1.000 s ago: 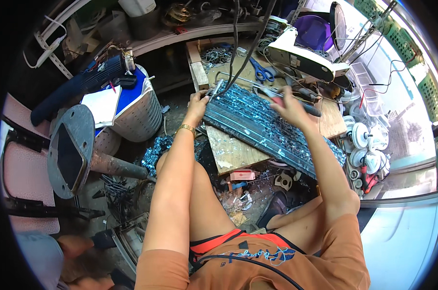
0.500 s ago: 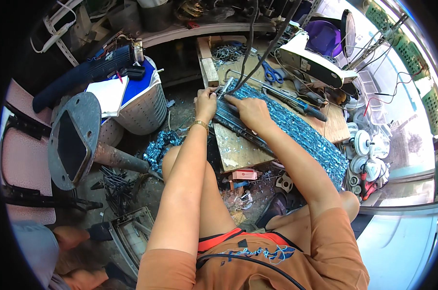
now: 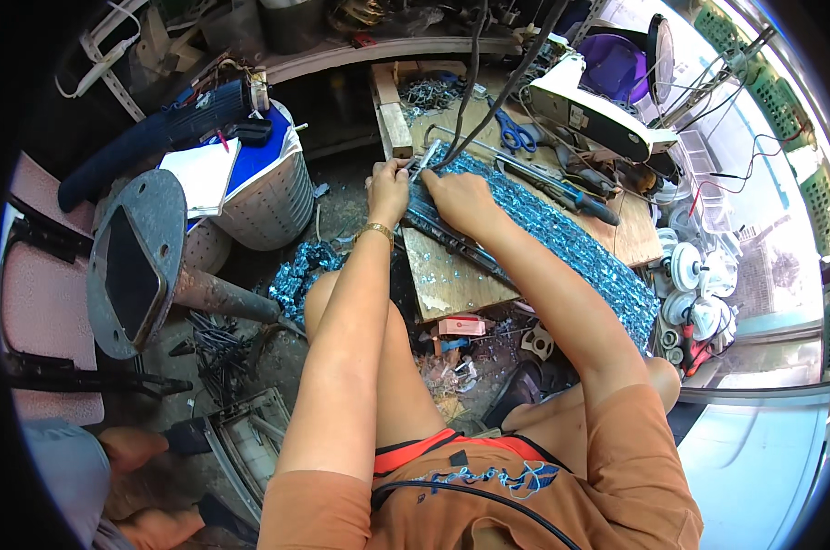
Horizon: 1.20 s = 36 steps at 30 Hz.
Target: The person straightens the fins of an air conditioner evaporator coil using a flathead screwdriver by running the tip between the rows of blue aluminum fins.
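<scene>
Ending beside the left hand [image 3: 389, 192], a finned panel [image 3: 582, 258] underlies right-hand fingers [image 3: 434, 181].

A long, ragged blue panel [image 3: 566, 243] is lying aslant. Its far end is sitting by the fingers [image 3: 436, 187].

Phone [image 3: 132, 280] on metal stand [image 3: 163, 197]; white paper [image 3: 195, 179] atop perforated bin [image 3: 263, 215].

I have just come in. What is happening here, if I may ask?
A person has the left hand and right hand close together at the upper-left end of a long, crinkled blue metallic-looking piece, which lies across a wooden board. The exact grip is hidden. Blue-handled scissors lie beyond it, untouched.
</scene>
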Each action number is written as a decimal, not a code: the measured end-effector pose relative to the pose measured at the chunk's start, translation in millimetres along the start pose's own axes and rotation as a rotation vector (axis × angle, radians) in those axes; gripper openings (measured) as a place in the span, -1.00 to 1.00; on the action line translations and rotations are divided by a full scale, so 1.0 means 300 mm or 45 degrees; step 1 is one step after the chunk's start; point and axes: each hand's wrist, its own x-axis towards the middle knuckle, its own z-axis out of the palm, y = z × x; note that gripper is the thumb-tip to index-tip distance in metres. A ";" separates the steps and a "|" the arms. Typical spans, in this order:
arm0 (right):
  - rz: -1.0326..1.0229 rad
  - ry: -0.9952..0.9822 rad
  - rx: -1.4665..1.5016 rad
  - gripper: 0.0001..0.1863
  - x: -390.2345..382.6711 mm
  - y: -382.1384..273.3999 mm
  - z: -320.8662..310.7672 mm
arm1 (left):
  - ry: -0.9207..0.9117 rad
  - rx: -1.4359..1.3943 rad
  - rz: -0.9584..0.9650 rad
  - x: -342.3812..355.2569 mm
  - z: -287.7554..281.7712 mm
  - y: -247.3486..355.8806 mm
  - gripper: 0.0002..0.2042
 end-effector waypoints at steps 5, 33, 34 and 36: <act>0.006 -0.054 -0.101 -0.78 0.039 -0.004 0.033 | -0.028 -0.049 -0.030 -0.014 -0.001 0.008 -0.72; 0.106 -0.411 -0.022 -0.68 0.045 0.027 -0.006 | 0.317 0.387 0.007 -0.043 -0.015 0.080 -0.75; 0.101 -0.423 -0.020 -0.68 0.047 0.025 -0.009 | 0.318 0.397 -0.008 -0.040 -0.017 0.077 -0.75; 0.110 -0.443 -0.014 -0.67 0.028 0.040 -0.018 | 0.308 0.407 -0.030 -0.044 -0.006 0.085 -0.75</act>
